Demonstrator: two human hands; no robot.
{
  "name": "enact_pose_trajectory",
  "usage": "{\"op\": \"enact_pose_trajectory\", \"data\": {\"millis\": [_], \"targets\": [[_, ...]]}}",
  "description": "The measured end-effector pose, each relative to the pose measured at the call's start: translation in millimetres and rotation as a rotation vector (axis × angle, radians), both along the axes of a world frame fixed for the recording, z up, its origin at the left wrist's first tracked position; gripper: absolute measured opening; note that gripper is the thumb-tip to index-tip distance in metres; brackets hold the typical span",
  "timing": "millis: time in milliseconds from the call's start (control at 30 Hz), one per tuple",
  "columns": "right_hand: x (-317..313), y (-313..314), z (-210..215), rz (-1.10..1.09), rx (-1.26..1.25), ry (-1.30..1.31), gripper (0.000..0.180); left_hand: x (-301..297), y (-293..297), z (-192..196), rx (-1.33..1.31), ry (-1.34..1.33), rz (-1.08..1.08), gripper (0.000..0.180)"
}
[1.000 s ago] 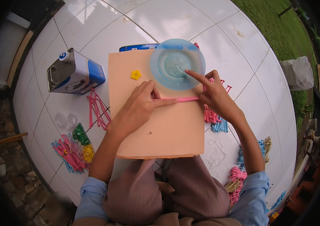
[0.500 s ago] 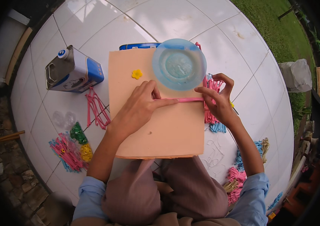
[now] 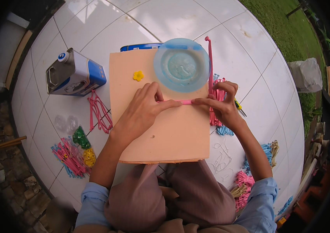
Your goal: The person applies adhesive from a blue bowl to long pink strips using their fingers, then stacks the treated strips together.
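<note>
A tan board [image 3: 163,136] lies over my lap. Across it runs a narrow pink strip [image 3: 187,102], a short length of it showing between my two hands. My left hand [image 3: 141,106] presses the strip's left part to the board, fingers closed. My right hand [image 3: 225,103] pinches it at the other side with thumb and forefinger. Behind my right hand a pink strand [image 3: 210,58] stands up past the plate, ending in a small knob; whether it joins the strip is hidden. A translucent blue plate [image 3: 181,66] and a yellow plastic flower [image 3: 138,75] sit on the board's far part.
At left stands a blue and white metal can [image 3: 75,73], with pink strands [image 3: 99,112] beside it. Bags of green [image 3: 80,138] and yellow pieces [image 3: 89,157] lie nearer. Right of the board are pink bundles [image 3: 218,110], yellow-handled snippers [image 3: 238,104] and loose clear thread [image 3: 222,157].
My right hand's fingertips have slid left along the strip, shortening the visible length between my hands. The pink strand's knobbed end now reaches higher beside the plate. My left hand stays nearly in place.
</note>
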State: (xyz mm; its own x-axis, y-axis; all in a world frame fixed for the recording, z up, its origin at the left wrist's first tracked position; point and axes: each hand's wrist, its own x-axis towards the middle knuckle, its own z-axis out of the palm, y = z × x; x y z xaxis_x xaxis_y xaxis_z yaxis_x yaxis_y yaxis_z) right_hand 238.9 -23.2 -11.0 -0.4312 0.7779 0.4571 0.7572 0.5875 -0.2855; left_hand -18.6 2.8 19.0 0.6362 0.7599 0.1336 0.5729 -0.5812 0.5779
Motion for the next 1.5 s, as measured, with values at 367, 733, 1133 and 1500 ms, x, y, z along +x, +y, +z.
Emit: {"op": "enact_pose_trajectory", "data": {"millis": [367, 733, 1133, 1500], "targets": [[-8, -3, -26, -0.116, -0.097, 0.642, 0.054, -4, -4, -7, 0.092, -0.021, -0.022, 0.033], [1, -85, 41, -0.263, -0.499, 1.134, 0.051, 10, -30, 6, -0.120, -0.363, -0.131, 0.015], [-100, -85, 274, 0.077, -0.448, 1.296, 0.057, 3, -113, 170, 0.143, -0.778, 0.026, 0.041], [-271, -47, 209, 0.271, -0.375, 0.839, 0.059, -149, -92, 166, 0.834, -0.625, 0.627, 0.015]]}}
